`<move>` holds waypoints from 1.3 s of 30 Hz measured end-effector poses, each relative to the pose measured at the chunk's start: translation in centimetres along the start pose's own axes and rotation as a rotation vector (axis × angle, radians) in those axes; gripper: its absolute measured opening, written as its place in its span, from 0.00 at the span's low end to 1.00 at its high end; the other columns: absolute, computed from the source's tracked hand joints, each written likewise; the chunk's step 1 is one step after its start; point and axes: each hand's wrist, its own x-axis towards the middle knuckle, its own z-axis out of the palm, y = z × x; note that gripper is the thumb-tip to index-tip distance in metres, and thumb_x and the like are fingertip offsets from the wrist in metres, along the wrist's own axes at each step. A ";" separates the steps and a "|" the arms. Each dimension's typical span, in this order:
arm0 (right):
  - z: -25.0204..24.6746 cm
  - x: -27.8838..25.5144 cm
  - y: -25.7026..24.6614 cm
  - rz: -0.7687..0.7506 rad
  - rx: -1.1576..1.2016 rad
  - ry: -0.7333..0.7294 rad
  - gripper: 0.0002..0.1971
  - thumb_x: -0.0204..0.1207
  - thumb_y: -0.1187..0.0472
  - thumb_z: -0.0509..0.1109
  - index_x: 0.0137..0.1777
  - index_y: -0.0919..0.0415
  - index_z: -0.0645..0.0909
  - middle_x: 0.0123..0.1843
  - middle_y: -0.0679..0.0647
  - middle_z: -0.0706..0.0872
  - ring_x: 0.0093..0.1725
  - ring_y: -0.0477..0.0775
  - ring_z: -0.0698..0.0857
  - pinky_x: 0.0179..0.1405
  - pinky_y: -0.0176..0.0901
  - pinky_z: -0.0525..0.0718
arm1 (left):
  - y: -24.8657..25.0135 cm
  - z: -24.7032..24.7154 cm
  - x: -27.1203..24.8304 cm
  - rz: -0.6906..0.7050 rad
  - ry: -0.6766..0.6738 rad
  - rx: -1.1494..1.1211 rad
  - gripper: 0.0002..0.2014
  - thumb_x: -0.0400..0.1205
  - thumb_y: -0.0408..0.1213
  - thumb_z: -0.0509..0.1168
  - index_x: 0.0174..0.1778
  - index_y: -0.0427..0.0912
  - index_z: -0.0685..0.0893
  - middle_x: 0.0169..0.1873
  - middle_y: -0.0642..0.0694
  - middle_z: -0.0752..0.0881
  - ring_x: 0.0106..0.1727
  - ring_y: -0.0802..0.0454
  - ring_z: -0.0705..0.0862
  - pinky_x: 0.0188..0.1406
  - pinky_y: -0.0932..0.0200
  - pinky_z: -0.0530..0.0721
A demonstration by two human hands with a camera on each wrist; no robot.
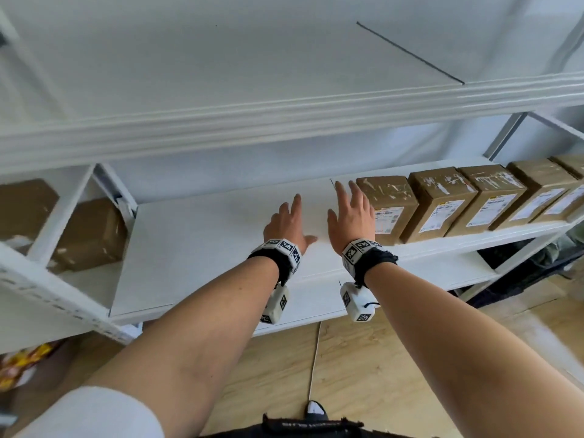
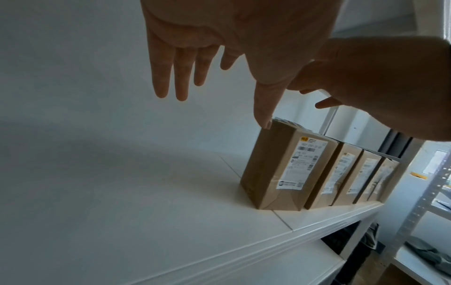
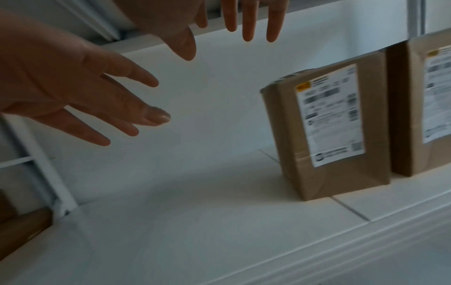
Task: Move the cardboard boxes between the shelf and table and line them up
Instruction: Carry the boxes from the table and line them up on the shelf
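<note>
- each cardboard box in the row (image 1: 474, 202) carries a white shipping label (image 1: 389, 220) with a yellow corner mark; the print is too blurred to read.
- the boxes stand upright, side by side, on the right part of the white shelf (image 1: 202, 245).
- the left hand (image 1: 288, 223) and right hand (image 1: 350, 216) hang over the bare shelf left of the nearest box (image 1: 390, 207), fingers straight and spread, holding nothing.
- two more brown boxes (image 1: 91, 233) sit past the shelf's left post.

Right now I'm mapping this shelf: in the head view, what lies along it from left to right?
Blurred brown boxes behind the upright → left hand → right hand → row of labelled cardboard boxes.
</note>
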 end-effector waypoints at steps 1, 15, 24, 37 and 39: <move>0.3 -0.8 -1.7 -0.022 -0.002 -0.015 0.32 0.83 0.55 0.64 0.86 0.53 0.59 0.86 0.60 0.60 0.82 0.65 0.63 0.79 0.60 0.65 | -1.6 -0.5 -1.0 -0.017 0.012 0.002 0.50 0.76 0.54 0.74 0.86 0.49 0.48 0.79 0.40 0.66 0.74 0.37 0.74 0.64 0.43 0.79; 5.0 -15.3 -24.1 -0.262 0.090 -0.213 0.24 0.83 0.57 0.64 0.79 0.58 0.70 0.79 0.58 0.71 0.75 0.63 0.71 0.73 0.56 0.71 | -24.2 -7.0 -17.9 -0.195 0.061 0.005 0.39 0.79 0.54 0.72 0.81 0.45 0.62 0.72 0.42 0.76 0.71 0.40 0.77 0.65 0.44 0.79; 8.5 -23.5 -37.5 -0.457 0.147 -0.367 0.21 0.83 0.57 0.64 0.75 0.60 0.76 0.74 0.58 0.77 0.72 0.62 0.74 0.70 0.55 0.74 | -36.9 -10.2 -27.2 -0.372 0.089 0.012 0.33 0.78 0.53 0.73 0.76 0.46 0.70 0.66 0.43 0.80 0.66 0.40 0.80 0.60 0.45 0.81; 14.5 -25.2 -51.6 -0.672 0.204 -0.540 0.19 0.84 0.57 0.63 0.74 0.61 0.76 0.72 0.58 0.78 0.71 0.60 0.75 0.67 0.54 0.79 | -50.2 -13.5 -30.5 -0.639 0.121 0.010 0.35 0.78 0.52 0.72 0.79 0.45 0.68 0.70 0.41 0.78 0.69 0.40 0.78 0.63 0.45 0.81; 15.9 -24.1 -53.8 -0.709 0.210 -0.545 0.20 0.85 0.57 0.63 0.74 0.61 0.75 0.72 0.57 0.77 0.71 0.59 0.75 0.69 0.53 0.78 | -52.0 -14.4 -29.5 -0.671 0.132 0.017 0.35 0.79 0.53 0.72 0.78 0.45 0.68 0.70 0.42 0.79 0.70 0.40 0.78 0.62 0.45 0.81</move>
